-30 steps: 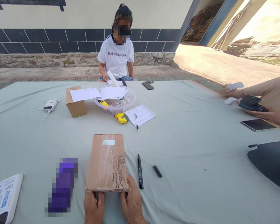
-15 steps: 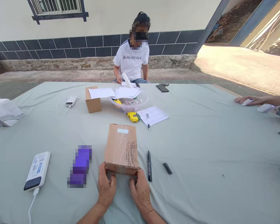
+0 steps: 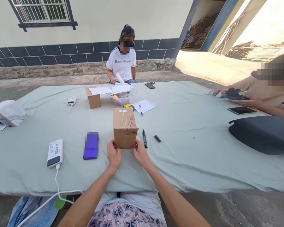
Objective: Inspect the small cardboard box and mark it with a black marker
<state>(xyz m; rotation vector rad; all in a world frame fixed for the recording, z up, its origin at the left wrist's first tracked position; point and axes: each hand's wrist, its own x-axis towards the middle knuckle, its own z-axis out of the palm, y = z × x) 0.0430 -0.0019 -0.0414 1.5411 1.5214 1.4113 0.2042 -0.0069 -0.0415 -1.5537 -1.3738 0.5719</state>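
A brown cardboard box (image 3: 125, 138) stands on the cloth in front of me, with dark scribbles on its top and a small patterned label toward the far edge. My left hand (image 3: 114, 156) grips its lower left corner, thumb on the front face. At the lower right corner, my right hand (image 3: 141, 154) holds the box the same way. Fingertips on both sides are partly hidden by the box. Just right of it lies an uncapped black marker (image 3: 144, 139), and farther right its black cap (image 3: 157, 138). To the left is a phone with a purple, blurred screen (image 3: 91, 145).
A white power bank (image 3: 55, 153) with a cable lies left. Beyond the box are a yellow tape measure (image 3: 128, 106), a paper with a pen (image 3: 145, 106), a plastic basin (image 3: 123, 100) and a smaller carton (image 3: 94, 101). One person sits opposite, another at right near a dark bag (image 3: 262, 134).
My view has drawn back and turned right, bringing my lap, the table's near edge and the person at right into sight. Both hands keep hold of the box, whose front face shows more.
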